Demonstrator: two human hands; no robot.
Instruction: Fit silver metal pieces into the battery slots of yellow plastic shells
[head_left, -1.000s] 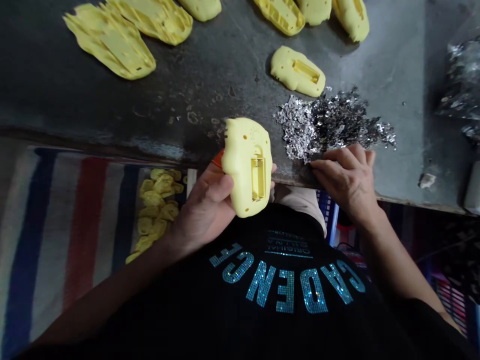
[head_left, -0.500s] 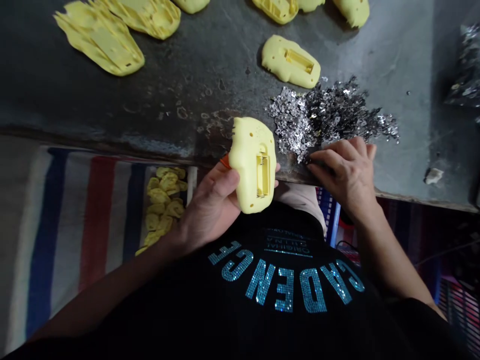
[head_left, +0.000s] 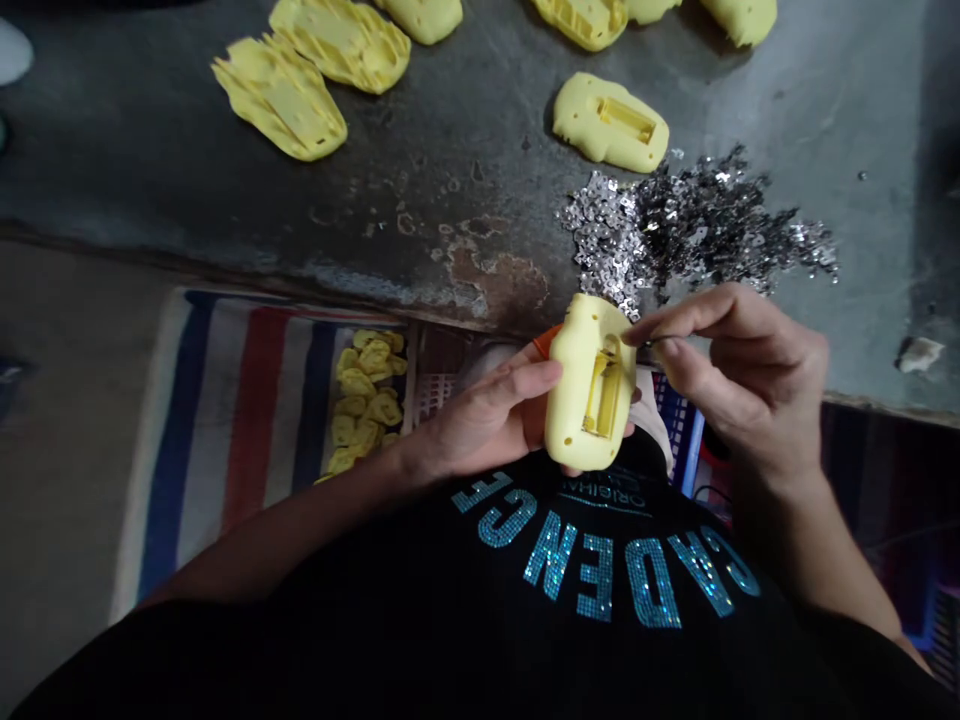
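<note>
- My left hand (head_left: 499, 408) is wrapped around a yellow shell (head_left: 574, 395), thumb on its side and fingers behind; its battery slot faces up at me.
- An orange bit (head_left: 545, 343) peeks out between that hand and the shell.
- My right hand (head_left: 757, 375) is at the shell's upper right edge, thumb and forefinger pinched on a thin dark piece (head_left: 651, 343), too small to make out. Whether the fingertip touches the shell, I cannot tell.
- Just beyond my right fingers, a heap of small metal pieces (head_left: 697, 230) spreads over the table (head_left: 435, 200).
- Past the heap lies another yellow shell (head_left: 589, 125), slot up.
- Well beyond my left hand, two opened yellow halves (head_left: 289, 110) lie hollow side up.
</note>
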